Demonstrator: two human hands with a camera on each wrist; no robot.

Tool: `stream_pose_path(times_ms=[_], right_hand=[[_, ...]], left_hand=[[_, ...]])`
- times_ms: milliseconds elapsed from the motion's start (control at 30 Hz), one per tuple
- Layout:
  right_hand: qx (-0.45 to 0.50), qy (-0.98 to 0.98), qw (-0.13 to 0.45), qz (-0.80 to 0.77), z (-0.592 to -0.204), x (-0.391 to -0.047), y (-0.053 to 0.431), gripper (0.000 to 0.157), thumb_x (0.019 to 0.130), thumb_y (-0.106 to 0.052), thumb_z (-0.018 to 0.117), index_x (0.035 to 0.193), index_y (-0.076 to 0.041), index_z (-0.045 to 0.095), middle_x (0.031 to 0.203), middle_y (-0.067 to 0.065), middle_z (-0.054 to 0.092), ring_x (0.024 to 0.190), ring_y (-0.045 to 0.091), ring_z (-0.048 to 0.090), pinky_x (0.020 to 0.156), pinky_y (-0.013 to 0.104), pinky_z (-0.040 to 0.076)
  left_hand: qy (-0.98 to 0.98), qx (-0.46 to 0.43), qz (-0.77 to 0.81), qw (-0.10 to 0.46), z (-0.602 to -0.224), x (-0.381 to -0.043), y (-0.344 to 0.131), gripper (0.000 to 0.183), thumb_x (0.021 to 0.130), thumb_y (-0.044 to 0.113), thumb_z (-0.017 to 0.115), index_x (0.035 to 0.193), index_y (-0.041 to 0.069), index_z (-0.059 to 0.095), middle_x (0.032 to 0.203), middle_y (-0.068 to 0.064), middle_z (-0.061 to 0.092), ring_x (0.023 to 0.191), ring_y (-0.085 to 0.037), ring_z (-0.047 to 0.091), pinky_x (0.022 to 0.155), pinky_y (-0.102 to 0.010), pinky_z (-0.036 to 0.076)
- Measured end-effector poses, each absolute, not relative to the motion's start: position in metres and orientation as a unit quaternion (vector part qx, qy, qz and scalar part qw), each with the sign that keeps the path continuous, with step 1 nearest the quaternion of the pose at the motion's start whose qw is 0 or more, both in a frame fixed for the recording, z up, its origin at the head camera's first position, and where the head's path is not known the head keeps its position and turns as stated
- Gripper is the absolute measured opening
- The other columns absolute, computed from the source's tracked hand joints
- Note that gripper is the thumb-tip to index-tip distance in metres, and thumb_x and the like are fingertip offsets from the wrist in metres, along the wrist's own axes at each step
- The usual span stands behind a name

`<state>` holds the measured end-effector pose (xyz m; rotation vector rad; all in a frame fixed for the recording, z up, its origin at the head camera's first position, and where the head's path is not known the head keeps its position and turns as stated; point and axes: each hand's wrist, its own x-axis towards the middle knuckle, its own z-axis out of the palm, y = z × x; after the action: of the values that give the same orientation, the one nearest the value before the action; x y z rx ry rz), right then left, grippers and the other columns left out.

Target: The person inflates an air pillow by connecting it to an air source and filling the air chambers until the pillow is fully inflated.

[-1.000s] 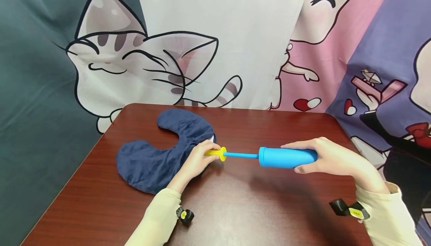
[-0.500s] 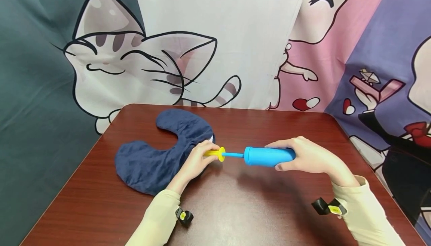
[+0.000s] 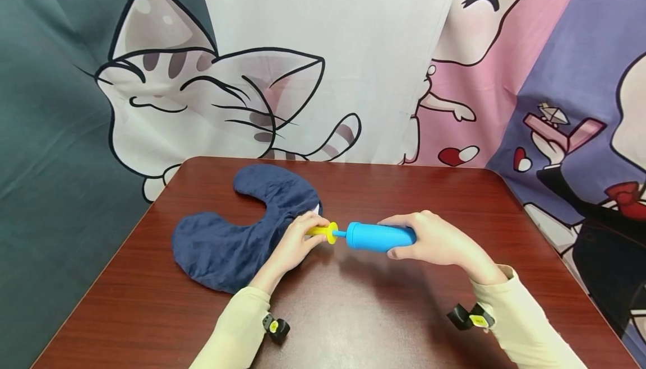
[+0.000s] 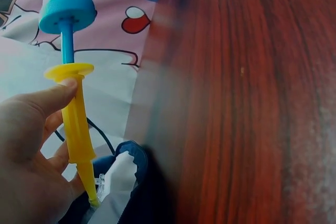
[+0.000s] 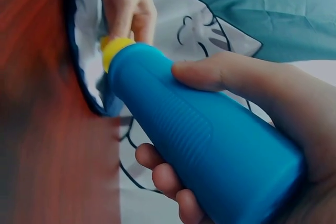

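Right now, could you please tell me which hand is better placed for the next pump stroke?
Probably the right hand: it grips the blue barrel, with some rod showing. The left hand holds the yellow nozzle at the navy pillow, so it seems better kept for steadying.

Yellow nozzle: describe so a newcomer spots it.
On the red-brown table lies a navy U-shaped cushion. In the head view, by its right edge, a thin blue rod joins the blue barrel to the yellow nozzle. Its bright yellow and round flange set it apart from the blue barrel and navy cushion.
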<state>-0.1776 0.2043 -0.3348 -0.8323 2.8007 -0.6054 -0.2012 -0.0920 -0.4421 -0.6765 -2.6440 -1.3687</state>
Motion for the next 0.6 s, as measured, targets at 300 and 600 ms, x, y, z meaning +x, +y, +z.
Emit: stream_pose_path(times_ms=[300,600], right_hand=[[-0.261,0.933,0.089,-0.233,-0.355,-0.180,0.189,0.050,0.080,-0.041,0.077,0.126,-0.024,0.066,0.111,-0.003,0.071,0.087,0.013,0.062,0.071,0.031,0.050],[-0.247,0.935,0.088,-0.241,-0.365,-0.181,0.180,0.053,0.080,-0.042,0.079,0.127,-0.024,0.066,0.110,-0.003,0.072,0.089,0.014,0.062,0.073,0.033,0.050]], left_hand=[[-0.871,-0.227,-0.433,0.043,-0.441,-0.200,-0.091,0.026,0.090,0.014,0.071,0.115,0.013,0.070,0.115,-0.003,0.065,0.111,-0.023,0.056,0.092,-0.041,0.047],[-0.873,-0.243,-0.418,0.055,-0.442,-0.200,-0.090,0.024,0.089,0.014,0.072,0.113,0.014,0.070,0.112,-0.003,0.065,0.109,-0.023,0.057,0.091,-0.041,0.046]])
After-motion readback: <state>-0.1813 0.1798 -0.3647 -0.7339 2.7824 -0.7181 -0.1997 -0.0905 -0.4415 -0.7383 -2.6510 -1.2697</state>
